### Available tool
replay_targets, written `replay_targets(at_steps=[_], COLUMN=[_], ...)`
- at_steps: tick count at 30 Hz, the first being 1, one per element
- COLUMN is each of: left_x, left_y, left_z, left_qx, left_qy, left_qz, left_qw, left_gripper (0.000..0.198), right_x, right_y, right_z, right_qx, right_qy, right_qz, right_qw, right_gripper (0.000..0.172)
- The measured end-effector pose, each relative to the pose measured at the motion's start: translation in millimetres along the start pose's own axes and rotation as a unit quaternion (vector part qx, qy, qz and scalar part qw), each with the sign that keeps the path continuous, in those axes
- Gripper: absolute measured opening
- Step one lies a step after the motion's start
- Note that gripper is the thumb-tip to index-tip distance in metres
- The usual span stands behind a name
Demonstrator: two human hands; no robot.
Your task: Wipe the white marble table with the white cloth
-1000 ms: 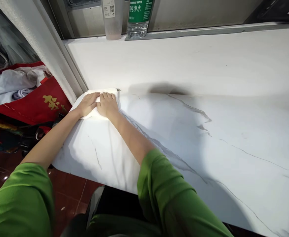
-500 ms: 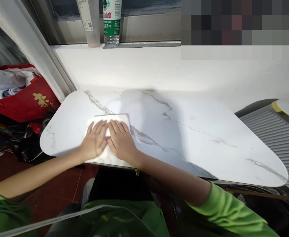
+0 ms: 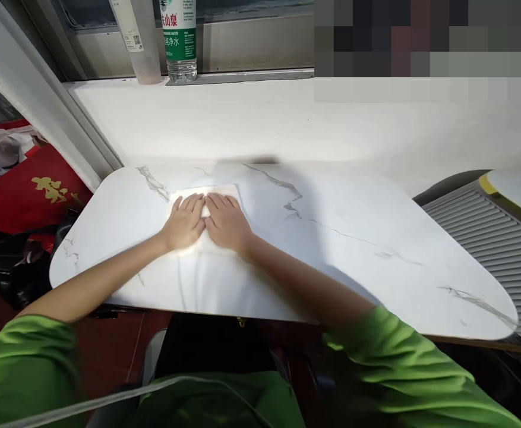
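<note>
Both palms press flat on a folded white cloth (image 3: 223, 189) that lies on the white marble-patterned tabletop (image 3: 358, 267). My left hand (image 3: 183, 221) covers the cloth's left part, its fingers stretched out and pointing away from me. Beside it, my right hand (image 3: 228, 221) rests on the right part, fingers likewise extended. The two hands nearly meet at the thumbs and index fingers. Much of the cloth is hidden beneath them.
On the window ledge stand a frosted plastic cup (image 3: 141, 59) and a water bottle (image 3: 182, 47) with a green label. A red bag (image 3: 41, 184) with cloth items sits at the left. A grey ribbed surface (image 3: 469, 232) adjoins the table's right end.
Both hands have slid the cloth forward, away from the table's near edge and slightly right. The camera view has shifted a little as well.
</note>
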State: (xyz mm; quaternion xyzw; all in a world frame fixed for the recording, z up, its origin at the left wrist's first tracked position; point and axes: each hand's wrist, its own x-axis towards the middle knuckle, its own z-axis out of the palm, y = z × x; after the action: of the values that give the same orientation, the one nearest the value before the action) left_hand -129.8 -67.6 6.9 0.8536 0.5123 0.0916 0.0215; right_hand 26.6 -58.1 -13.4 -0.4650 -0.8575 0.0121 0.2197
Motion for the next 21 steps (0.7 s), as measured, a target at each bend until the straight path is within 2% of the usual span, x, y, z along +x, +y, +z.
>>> replay_targets(at_steps=[6,10,15,21], left_x=[88,123,134,121], left_y=[-35,-50,-56,-42], left_z=[5.8,11.3,14.6,10.4], left_qx=[-0.014,-0.029,-0.033,-0.034], left_qy=[-0.005,-0.001,0.002,-0.006], left_qz=[-0.023,-0.037,-0.033,-0.040], left_qw=[1.000,0.999,0.999,0.999], left_gripper=[0.049,0.047,0.046,0.049], right_x=[74,101,109,95], right_y=[53,71,79,74], right_z=[12,17,22,20], right_qx=[-0.018,-0.035,-0.038,-0.027], right_qy=[-0.019,-0.023,-0.024,-0.023], right_qz=[0.023,0.046,0.051,0.065], right_qw=[0.999,0.998,0.998,0.997], right_gripper=[0.048,0.048,0.048,0.053])
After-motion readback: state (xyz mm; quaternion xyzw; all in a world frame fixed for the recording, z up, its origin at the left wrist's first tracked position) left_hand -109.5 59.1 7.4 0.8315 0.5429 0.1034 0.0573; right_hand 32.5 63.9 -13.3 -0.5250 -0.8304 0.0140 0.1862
